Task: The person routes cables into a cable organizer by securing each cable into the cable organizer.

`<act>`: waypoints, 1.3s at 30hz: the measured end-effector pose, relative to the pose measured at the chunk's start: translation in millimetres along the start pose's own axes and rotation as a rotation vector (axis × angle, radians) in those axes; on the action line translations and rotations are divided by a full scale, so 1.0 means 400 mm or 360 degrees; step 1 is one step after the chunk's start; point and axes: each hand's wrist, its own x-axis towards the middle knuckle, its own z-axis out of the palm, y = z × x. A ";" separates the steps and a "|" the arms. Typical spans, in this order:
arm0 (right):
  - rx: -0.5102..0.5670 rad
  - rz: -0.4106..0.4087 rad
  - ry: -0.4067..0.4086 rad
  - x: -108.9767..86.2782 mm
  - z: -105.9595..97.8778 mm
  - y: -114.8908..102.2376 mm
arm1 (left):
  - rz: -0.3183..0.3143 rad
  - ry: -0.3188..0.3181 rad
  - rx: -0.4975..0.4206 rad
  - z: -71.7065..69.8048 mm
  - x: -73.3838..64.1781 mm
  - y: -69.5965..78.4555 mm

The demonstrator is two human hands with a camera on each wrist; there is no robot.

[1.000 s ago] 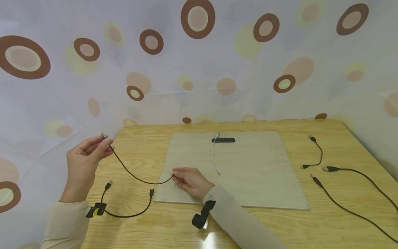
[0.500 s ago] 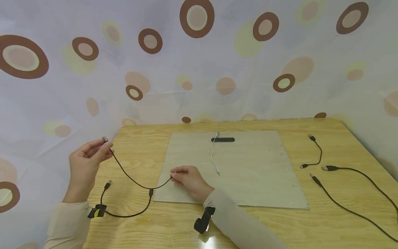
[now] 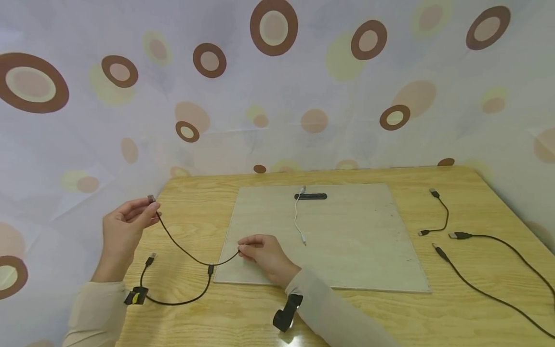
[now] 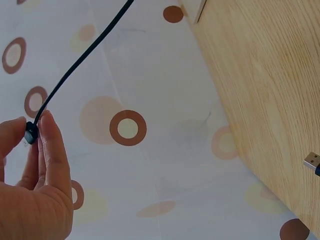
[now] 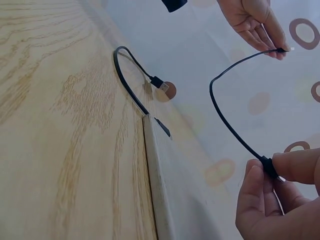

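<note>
A thin black USB cable point(image 3: 177, 242) hangs in a slack curve between my two hands. At the left, my raised left hand point(image 3: 125, 229) pinches one plug of it between thumb and fingers; the left wrist view shows this dark plug point(image 4: 31, 132) close up. My right hand point(image 3: 266, 255), lower and over the pale board's left part, pinches the other end, whose black plug point(image 5: 269, 166) shows between thumb and fingertips in the right wrist view. Below the held cable, a second black USB cable point(image 3: 178, 303) lies curved on the table, its right plug point(image 3: 210, 270) near the board's edge.
A pale board point(image 3: 347, 241) lies on the wooden table point(image 3: 199, 202). It bears a short white cable point(image 3: 297, 217) and a black strip point(image 3: 313, 196). To the right are a short black cable point(image 3: 448, 212) and longer black cable ends point(image 3: 461, 235). A patterned cloth point(image 3: 243, 96) hangs behind.
My left hand has come slightly down and to the right, and the held cable sags a little lower. My right hand has barely shifted. Both still pinch the cable's ends.
</note>
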 end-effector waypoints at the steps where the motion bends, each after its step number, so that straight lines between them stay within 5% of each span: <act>1: -0.0002 -0.0006 0.0000 -0.003 -0.001 -0.001 | -0.0001 0.0001 0.0005 0.001 0.000 -0.001; 12: -0.0011 -0.0027 -0.0020 -0.015 -0.012 -0.006 | -0.0017 -0.0035 0.0018 0.009 0.003 -0.005; 39: 0.0112 0.0087 -0.0017 -0.051 -0.082 -0.024 | -0.0133 -0.0181 0.0527 0.040 0.014 -0.010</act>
